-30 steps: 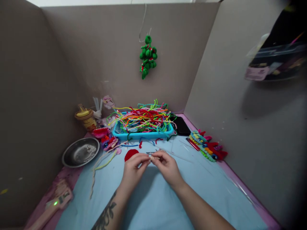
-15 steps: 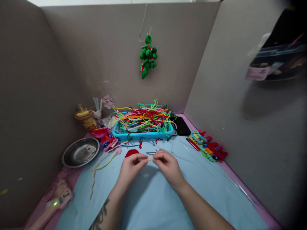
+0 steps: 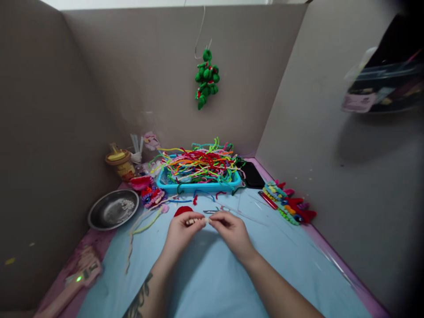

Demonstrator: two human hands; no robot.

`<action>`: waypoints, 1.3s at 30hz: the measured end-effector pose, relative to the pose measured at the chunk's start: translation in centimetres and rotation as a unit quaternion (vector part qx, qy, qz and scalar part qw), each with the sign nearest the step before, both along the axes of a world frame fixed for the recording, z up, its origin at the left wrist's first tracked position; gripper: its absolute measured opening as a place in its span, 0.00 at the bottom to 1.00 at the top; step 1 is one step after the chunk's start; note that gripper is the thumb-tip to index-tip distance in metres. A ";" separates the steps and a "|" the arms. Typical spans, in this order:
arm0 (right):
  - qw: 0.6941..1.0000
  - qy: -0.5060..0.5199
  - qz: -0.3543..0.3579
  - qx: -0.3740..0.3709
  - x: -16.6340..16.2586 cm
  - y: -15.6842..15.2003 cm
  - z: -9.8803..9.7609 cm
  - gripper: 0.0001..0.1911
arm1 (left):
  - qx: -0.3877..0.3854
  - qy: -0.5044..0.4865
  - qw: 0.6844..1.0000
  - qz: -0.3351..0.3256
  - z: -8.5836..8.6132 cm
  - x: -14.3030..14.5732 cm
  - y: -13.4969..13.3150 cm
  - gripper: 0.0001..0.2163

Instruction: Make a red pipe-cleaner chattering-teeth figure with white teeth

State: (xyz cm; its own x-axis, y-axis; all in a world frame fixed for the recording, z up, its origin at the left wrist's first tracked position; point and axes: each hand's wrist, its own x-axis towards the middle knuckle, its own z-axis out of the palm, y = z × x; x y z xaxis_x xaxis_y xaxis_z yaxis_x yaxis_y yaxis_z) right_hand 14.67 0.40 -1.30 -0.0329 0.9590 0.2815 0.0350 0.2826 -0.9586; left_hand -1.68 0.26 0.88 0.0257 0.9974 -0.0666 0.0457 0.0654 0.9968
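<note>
Between my two hands is a small cream-coloured piece (image 3: 207,220) with a bumpy, yarn-like look; its exact kind is too small to make out. My left hand (image 3: 183,227) pinches its left part between thumb and fingers, and a bit of it shows above the thumb. My right hand (image 3: 230,225) pinches the right end. Just behind the left fingers lies a red rounded piece (image 3: 183,210), partly covered by the hand. A thin metal tool (image 3: 209,212), perhaps thread snips, lies behind the fingertips.
A blue tray (image 3: 198,188) heaped with colourful yarn stands at the back. To the left are a metal bowl (image 3: 99,216) with small pale bits and a lidded cup (image 3: 121,165). A black phone (image 3: 252,176) and crocheted pieces (image 3: 288,203) lie right. Grey partitions enclose the table.
The fingers have shifted slightly on the cream piece, and more of it shows over my left hand. The whole view has moved a little; the other things stay put.
</note>
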 end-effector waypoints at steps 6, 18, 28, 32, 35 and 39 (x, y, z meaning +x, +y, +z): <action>0.998 -0.034 -0.015 0.051 0.3 0.2 -0.2 0.02 | 0.001 -0.015 1.000 -0.005 -0.1 -0.2 0.2 0.11; 0.996 -0.080 -0.032 0.013 0.0 0.2 1.7 0.08 | 0.054 0.039 0.998 0.021 2.1 -1.2 0.1 0.12; 0.995 -0.078 -0.006 -0.062 1.2 2.6 3.6 0.09 | 0.176 0.345 0.922 0.029 5.3 -5.3 -0.1 0.12; 0.993 -0.062 0.038 -0.088 -1.7 4.7 1.0 0.05 | 0.146 0.466 0.864 -0.123 2.9 -4.9 1.5 0.34; 0.993 -0.061 0.045 -0.089 -3.0 5.2 -0.9 0.05 | 0.140 0.470 0.861 -0.139 1.0 -5.0 2.3 0.38; 0.990 -0.066 0.082 -0.090 -3.1 5.2 -2.2 0.06 | 0.142 0.444 0.876 -0.120 -0.3 -6.1 2.7 0.36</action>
State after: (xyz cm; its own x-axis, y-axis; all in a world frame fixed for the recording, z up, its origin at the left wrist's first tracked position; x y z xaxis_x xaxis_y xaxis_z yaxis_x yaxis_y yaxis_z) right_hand 11.54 5.55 -3.47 -0.2171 0.9721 0.0889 0.1313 0.1194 -0.9841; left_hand -7.75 2.97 0.56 0.3004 0.9502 0.0835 0.7909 -0.2971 0.5351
